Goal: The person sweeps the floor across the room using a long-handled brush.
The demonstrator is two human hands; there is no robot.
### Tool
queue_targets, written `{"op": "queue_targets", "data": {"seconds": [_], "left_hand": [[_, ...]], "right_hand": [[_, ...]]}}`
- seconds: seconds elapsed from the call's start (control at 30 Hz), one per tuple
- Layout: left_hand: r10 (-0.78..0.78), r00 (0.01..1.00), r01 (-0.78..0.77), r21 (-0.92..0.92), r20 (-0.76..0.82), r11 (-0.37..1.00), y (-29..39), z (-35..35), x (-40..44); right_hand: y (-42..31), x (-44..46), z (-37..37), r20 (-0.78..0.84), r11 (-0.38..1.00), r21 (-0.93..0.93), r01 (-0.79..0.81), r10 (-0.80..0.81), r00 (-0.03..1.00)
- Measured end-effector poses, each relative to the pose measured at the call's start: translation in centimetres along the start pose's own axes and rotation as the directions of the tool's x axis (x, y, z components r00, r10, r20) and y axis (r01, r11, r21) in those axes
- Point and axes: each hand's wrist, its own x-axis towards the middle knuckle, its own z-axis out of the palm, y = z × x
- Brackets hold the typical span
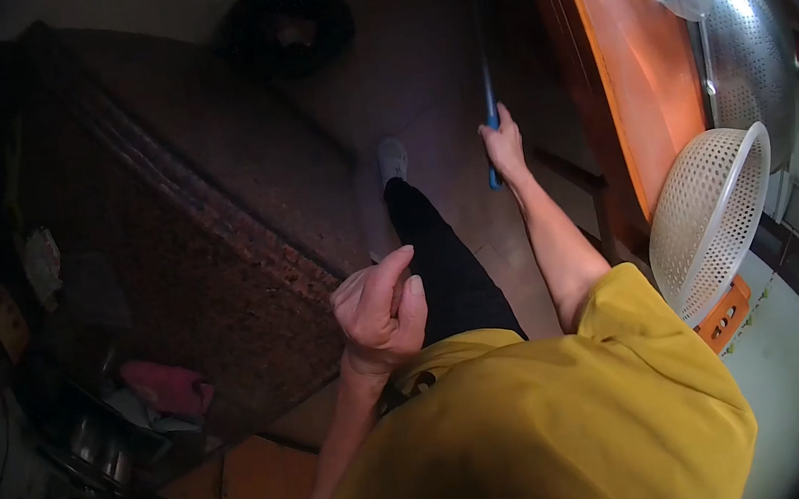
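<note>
Yellow shirt: fills the lower centre of the frame, nearest the view.
Left hand: just left of centre, fingers curled inward, thumb and forefinger pointing up; whether anything is pinched between them I cannot tell.
Dark trouser leg: runs from the shirt up to a pale shoe at the centre.
Right hand: right of centre, closed around the blue grip of a long pole.
Pole: slants up from the hand into the dark upper centre.
Colander: white, tilted, at the right beside an orange panel.
Speckled stone surface: left side, with a pink cloth at lower left.
Round dark object: upper centre, farthest off.
</note>
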Motion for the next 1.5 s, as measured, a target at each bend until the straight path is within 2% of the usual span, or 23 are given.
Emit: {"op": "queue_targets", "data": {"seconds": [0.03, 0.17, 0.2, 0.27, 0.43, 0.53, 0.67, 0.8, 0.9, 0.97, 1.1, 1.17, 1.2, 1.23, 1.3, 1.37, 1.47, 1.5], "left_hand": [[0.002, 1.000, -0.002, 0.000, -0.001, 1.000, 0.0, 0.0, 0.0], [-0.008, 1.000, 0.008, 0.016, -0.013, 1.000, 0.0, 0.1, 0.0], [-0.006, 1.000, 0.006, 0.018, -0.019, 1.000, 0.0, 0.2, 0.0], [-0.003, 1.000, 0.003, 0.016, -0.026, 1.000, 0.0, 0.2, -0.1], [-0.006, 1.000, 0.006, 0.012, -0.011, 1.000, 0.1, 0.0, 0.0], [-0.020, 1.000, 0.020, -0.006, -0.003, 1.000, 0.2, 0.0, -0.1], [0.017, 1.000, -0.018, -0.034, -0.021, 0.999, -0.1, 0.0, -0.1], [0.009, 1.000, -0.009, -0.050, -0.001, 0.999, -0.1, -0.1, -0.1], [0.014, 1.000, -0.015, -0.052, -0.014, 0.999, 0.0, -0.1, 0.2], [-0.003, 1.000, 0.003, -0.048, -0.010, 0.999, 0.2, -0.2, 0.1], [-0.012, 1.000, 0.011, -0.067, -0.014, 0.998, 0.1, 0.0, 0.1], [0.002, 1.000, -0.004, -0.074, -0.030, 0.997, 0.0, 0.0, 0.2], [-0.007, 1.000, 0.005, -0.074, -0.025, 0.997, 0.1, 0.0, 0.3], [-0.013, 1.000, 0.011, -0.074, -0.022, 0.997, 0.2, -0.1, 0.3], [0.011, 0.999, -0.013, -0.069, -0.036, 0.998, 0.0, 0.0, 0.3], [0.012, 0.999, -0.015, -0.068, -0.037, 0.998, 0.0, 0.0, 0.3], [-0.003, 0.999, 0.000, -0.064, -0.041, 0.998, 0.1, 0.0, 0.2], [-0.004, 0.999, 0.002, -0.064, -0.040, 0.998, 0.0, 0.1, 0.2]], "right_hand": [[-2.4, 1.6, -0.3, 0.028, 0.997, 0.030, -0.074, 0.073, 0.997], [-4.3, 8.7, -0.2, 0.103, 0.999, -0.003, -0.047, 0.047, 0.994], [-4.5, 8.9, 0.0, 0.060, 0.998, -0.002, -0.060, 0.060, 0.996], [-4.2, 8.0, -0.4, 0.080, 0.995, -0.022, -0.099, 0.100, 0.992], [-2.5, 3.1, -0.4, 0.136, 0.974, -0.031, -0.225, 0.227, 0.964], [3.9, 0.6, 1.8, 0.122, 0.973, -0.032, -0.230, 0.232, 0.965], [3.1, -8.5, -0.7, 0.242, 0.937, -0.098, -0.336, 0.350, 0.905], [3.8, -15.3, -4.5, 0.347, 0.936, 0.058, -0.346, 0.306, 0.887], [3.5, -18.2, -7.1, 0.342, 0.909, 0.181, -0.376, 0.301, 0.890], [2.8, -18.2, -7.0, 0.318, 0.926, 0.159, -0.341, 0.279, 0.906], [0.8, -12.5, -4.6, 0.206, 0.986, 0.075, -0.146, 0.128, 0.970], [-1.9, -7.8, -3.6, 0.190, 0.986, 0.113, -0.119, 0.097, 0.977], [-2.3, -4.9, -2.7, 0.156, 0.992, 0.128, 0.000, -0.020, 0.988], [-4.0, -2.5, -2.2, 0.159, 0.992, 0.129, 0.001, -0.021, 0.987], [-6.8, 2.2, -0.5, 0.028, 0.982, -0.019, 0.186, -0.185, 0.982], [-9.0, 8.0, 1.6, 0.070, 0.982, -0.115, 0.148, -0.141, 0.988], [-14.0, 12.5, 3.7, 0.116, 0.994, -0.077, 0.078, -0.069, 0.991], [-15.4, 13.5, 4.2, 0.183, 0.989, -0.133, 0.067, -0.042, 0.982]]}}
